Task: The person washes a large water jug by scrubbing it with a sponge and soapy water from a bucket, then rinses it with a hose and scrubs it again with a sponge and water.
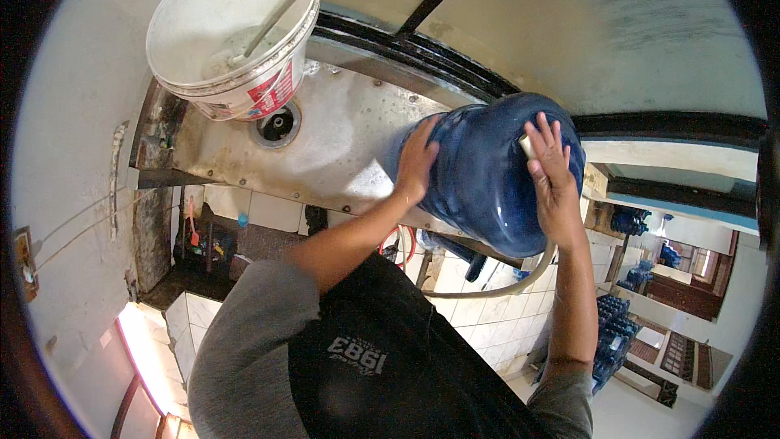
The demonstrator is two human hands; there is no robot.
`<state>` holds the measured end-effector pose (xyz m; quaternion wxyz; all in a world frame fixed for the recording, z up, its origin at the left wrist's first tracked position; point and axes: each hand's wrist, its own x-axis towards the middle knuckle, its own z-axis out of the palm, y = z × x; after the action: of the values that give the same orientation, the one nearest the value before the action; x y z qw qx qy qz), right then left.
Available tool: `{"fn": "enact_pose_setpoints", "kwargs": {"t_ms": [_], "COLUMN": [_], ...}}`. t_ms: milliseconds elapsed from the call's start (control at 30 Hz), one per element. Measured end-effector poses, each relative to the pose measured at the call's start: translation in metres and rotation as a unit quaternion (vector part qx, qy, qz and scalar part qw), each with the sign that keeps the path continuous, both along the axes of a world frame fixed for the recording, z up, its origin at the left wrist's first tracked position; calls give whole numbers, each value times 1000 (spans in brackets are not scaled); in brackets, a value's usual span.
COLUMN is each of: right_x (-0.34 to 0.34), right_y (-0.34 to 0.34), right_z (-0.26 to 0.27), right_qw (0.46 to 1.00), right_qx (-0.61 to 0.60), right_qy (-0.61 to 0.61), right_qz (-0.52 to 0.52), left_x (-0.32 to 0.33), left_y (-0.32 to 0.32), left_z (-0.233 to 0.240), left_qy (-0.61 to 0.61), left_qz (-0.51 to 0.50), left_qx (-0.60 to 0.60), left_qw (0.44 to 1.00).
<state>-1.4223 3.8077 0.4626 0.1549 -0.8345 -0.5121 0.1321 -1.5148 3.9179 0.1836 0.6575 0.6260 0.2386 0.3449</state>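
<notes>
A large blue plastic water jug (pixel 475 164) rests at the right end of a stained metal counter (pixel 341 128). My left hand (pixel 417 161) is pressed around the jug's ribbed side, its thumb towards the rounded end. At that rounded end is my right hand (pixel 551 177), fingers stretched out flat against the jug. The tip of a cream hose (pixel 525 145) pokes out between its thumb and forefinger. From under my right wrist the hose bends down and away to the left. The jug's neck cannot be made out.
On the counter's left stands a white plastic bucket (pixel 286 88) with a pole (pixel 286 9) leaning in it. A round drain (pixel 278 125) lies beside it. A dark-framed glass panel (pixel 585 42) runs along the back. Several blue jugs (pixel 609 329) are stacked at the far right.
</notes>
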Motion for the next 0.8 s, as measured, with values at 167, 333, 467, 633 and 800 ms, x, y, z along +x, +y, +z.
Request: {"fn": "enact_pose_setpoints", "kwargs": {"t_ms": [167, 333, 467, 633, 800], "right_x": [9, 1, 2, 3, -6], "right_y": [4, 18, 12, 4, 18], "right_z": [5, 5, 0, -2, 1], "right_qw": [987, 986, 988, 990, 989], "right_qx": [-33, -43, -34, -19, -10], "right_qy": [65, 59, 65, 54, 40], "right_qz": [144, 150, 135, 126, 139], "left_x": [-34, 11, -10, -34, 11], "left_y": [-80, 0, 26, 2, 18], "left_z": [-40, 6, 144, 94, -126], "left_qy": [-66, -25, -100, -179, -77], "left_qz": [89, 11, -57, -6, -70], "left_qx": [43, -267, -84, 81, -59], "left_qw": [993, 963, 990, 980, 993]}}
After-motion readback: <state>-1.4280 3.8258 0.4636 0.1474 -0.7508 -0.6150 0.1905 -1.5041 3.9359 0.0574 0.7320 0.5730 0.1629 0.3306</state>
